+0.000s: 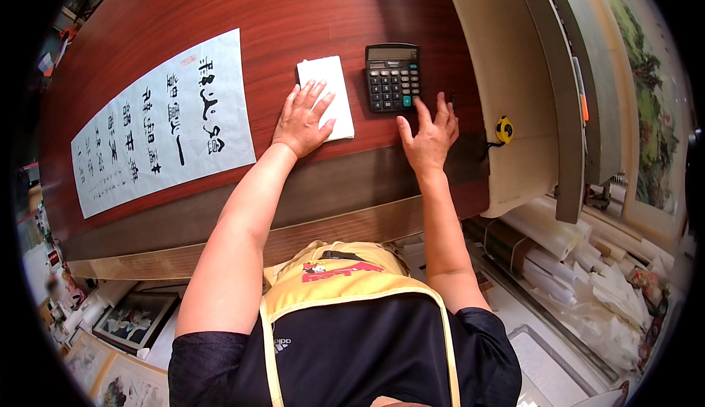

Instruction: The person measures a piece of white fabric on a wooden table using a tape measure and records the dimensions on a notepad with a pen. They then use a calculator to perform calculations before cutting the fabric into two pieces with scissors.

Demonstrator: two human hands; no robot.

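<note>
A person in a dark shirt (pixel 360 341) and a yellow apron (pixel 349 288) reaches both bare forearms over a reddish-brown table (pixel 316 11). The left hand (pixel 299 122) lies palm down on a small white stack of paper (pixel 328 71), fingers a little apart and not curled around anything; it covers the stack's lower left part, while the top and right side show past the fingers. Just right of the stack, with a strip of bare wood between, lies a black calculator (pixel 393 78), its keys facing up and its display at the far end. The right hand (pixel 431 134) is at the calculator's lower right corner, fingers spread wide and gripping nothing. Its index fingertip is over the corner keys, though whether it presses one cannot be told; the thumb is just below the near edge. Left of the left hand, and apart from it, a large pale sheet (pixel 158 139) with black brush writing lies flat and slanted. To the right of the right hand, a yellow and black tape measure (pixel 504 129) rests on a beige surface (pixel 525 165) beside the table
</note>
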